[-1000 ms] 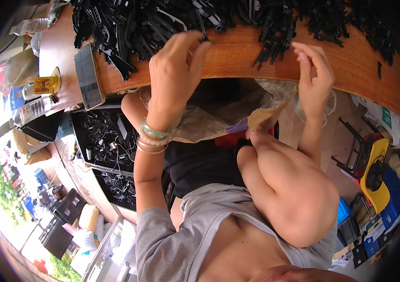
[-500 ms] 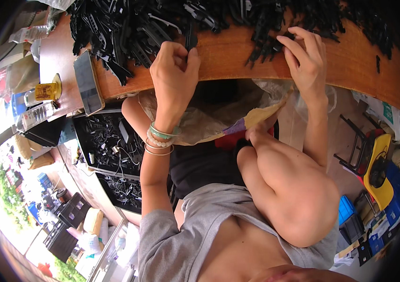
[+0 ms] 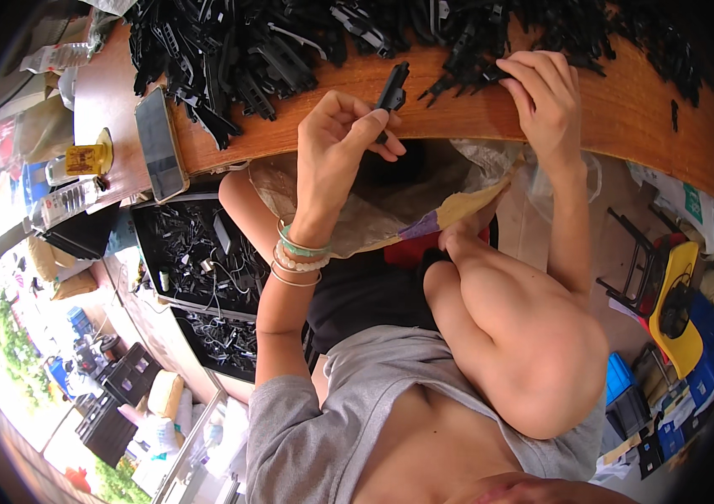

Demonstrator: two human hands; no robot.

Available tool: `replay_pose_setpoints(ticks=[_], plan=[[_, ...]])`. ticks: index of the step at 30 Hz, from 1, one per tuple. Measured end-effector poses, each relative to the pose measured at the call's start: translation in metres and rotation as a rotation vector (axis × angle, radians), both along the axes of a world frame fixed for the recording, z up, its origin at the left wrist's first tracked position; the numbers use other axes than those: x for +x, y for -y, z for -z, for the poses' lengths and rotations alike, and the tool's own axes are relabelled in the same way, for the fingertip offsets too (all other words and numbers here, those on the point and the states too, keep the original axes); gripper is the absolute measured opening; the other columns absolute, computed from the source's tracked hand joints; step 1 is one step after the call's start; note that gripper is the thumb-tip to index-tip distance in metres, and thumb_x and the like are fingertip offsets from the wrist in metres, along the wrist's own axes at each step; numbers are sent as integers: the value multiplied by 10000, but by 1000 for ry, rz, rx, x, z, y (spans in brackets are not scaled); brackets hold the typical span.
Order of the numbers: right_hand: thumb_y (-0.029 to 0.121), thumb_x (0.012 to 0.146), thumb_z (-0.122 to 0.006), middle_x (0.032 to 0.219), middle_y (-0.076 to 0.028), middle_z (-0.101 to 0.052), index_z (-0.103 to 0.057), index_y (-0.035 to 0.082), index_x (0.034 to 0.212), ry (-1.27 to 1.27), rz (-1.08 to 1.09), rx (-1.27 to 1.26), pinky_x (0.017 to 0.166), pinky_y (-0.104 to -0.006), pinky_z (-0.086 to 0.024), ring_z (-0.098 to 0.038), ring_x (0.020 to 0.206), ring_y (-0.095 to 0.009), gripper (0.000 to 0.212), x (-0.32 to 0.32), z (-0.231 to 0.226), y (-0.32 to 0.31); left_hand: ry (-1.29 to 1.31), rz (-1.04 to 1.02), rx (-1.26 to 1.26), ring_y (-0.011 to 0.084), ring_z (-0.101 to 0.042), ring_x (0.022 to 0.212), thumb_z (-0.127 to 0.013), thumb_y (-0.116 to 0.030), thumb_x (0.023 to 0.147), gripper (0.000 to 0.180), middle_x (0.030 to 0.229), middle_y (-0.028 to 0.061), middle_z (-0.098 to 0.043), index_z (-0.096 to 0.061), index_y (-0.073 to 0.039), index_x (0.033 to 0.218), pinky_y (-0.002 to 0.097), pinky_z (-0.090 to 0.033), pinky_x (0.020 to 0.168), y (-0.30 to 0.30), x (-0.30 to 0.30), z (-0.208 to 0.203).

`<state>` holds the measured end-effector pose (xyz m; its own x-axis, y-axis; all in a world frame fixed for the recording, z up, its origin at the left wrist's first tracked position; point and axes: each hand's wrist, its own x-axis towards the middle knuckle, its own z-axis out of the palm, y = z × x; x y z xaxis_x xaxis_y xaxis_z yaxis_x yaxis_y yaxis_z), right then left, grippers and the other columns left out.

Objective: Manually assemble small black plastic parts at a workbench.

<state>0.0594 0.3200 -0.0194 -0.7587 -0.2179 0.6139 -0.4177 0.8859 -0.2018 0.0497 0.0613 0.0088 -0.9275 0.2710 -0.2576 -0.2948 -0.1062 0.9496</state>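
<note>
My left hand (image 3: 332, 155), with bracelets at the wrist, pinches a long black plastic part (image 3: 391, 91) between thumb and fingers. The part tilts upward just above the table's front edge. My right hand (image 3: 548, 113) is at the small black plastic pieces (image 3: 462, 76) on the table, its thumb and fingertips closed together; a dark piece seems to be at the fingertips, but its shape is unclear. Beyond my left hand spreads a heap of long black plastic parts (image 3: 243, 50) on the wooden table (image 3: 424, 118).
A plastic-lined sack (image 3: 449, 210) hangs open below the table edge, over my lap. At the left of the table lie a phone (image 3: 159, 143) and a yellow container (image 3: 88, 160). Black trays (image 3: 197, 244) of parts stand low on the left; a yellow chair (image 3: 677, 311) stands right.
My left hand has drawn back from the heap, toward the right and nearer to me, carrying the black plastic part. The right hand's fingers have closed together in nearly the same spot.
</note>
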Motion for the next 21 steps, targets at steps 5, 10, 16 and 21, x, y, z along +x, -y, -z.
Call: replay_pose_setpoints(ticks=[5,10,16,21], plan=[[48,700,-728,927,-3,-603,-642,84,965,-6,-3,-51,750,-337,-403,-553,903,-198,281,-3,1,-6,33,8,111,191,-632,650,-518,-36,901,146,883,180,-637,-510,42,1025,279,-520,580,-4,0,3],[61,705,-732,927,-3,-594,-639,81,961,23,-23,-17,754,-341,-399,-547,911,-198,273,-4,-3,-9,43,30,84,185,-624,667,-498,-62,919,230,895,156,-627,-510,60,1114,269,-508,583,-2,1,3],[73,713,-731,936,-2,-587,-617,73,900,67,-34,-34,766,-341,-391,-542,907,-198,219,-5,-7,-10,69,28,110,179,-618,668,-503,-88,933,220,903,150,-626,-529,62,1092,268,-494,588,-1,2,4],[83,697,-752,923,0,-598,-595,80,880,128,-50,-53,774,-332,-380,-546,908,-197,242,-7,-12,-14,77,29,131,179,-616,663,-495,-94,941,214,899,146,-625,-534,61,1083,270,-491,587,1,2,6]])
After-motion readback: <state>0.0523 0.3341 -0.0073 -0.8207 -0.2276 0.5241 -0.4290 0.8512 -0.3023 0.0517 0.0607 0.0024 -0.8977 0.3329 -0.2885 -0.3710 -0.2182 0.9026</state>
